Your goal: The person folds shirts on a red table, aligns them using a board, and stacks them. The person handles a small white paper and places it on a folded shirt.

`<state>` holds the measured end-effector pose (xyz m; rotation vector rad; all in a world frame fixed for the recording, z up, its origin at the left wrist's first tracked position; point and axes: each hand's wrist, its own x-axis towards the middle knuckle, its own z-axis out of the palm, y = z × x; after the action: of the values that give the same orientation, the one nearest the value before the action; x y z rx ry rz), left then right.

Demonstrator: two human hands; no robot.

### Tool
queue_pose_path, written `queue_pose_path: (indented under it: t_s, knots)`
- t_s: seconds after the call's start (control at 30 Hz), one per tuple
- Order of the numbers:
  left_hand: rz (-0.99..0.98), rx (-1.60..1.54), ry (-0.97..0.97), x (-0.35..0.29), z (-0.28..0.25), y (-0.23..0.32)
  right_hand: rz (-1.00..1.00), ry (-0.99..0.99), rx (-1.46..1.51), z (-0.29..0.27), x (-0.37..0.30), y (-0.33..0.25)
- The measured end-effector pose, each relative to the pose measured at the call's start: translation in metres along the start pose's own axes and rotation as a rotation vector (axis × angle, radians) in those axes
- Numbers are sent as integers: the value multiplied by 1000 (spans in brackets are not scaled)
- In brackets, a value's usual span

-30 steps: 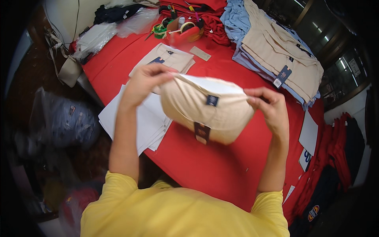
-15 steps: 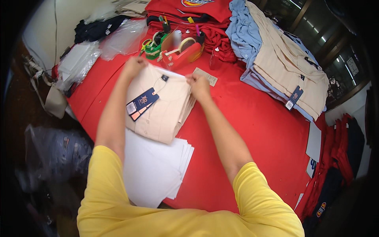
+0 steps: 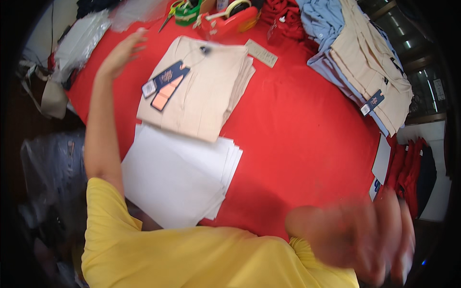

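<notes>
Lying upper left of centre on the tabletop point(image 3: 297, 139), the shirts point(image 3: 218, 91) are seen right of the nearer left hand point(image 3: 122, 54), its grip spread, nothing held; their long axis is tilted toward upper right. The right hand point(image 3: 360, 233), lower right, is blurred; its grip cannot be told.

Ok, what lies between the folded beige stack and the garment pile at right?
In the head view, bare red cloth, plus a tan strip near the beige stack.

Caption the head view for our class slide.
Left hand and blurred right hand clear of folded beige garments overlapping white sheets.
</notes>
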<state>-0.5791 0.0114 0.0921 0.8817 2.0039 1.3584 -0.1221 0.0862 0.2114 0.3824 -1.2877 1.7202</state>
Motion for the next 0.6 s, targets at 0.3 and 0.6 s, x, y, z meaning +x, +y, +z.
queue_pose_path:
  t_s: [0.3,0.6]
  knots:
    - [-347,180,649,-348,-33,-161,110,-251,-716,37,-68,4]
    - [-348,-1093,497,-410,166,-111,449,-543,-1554,3,-165,127]
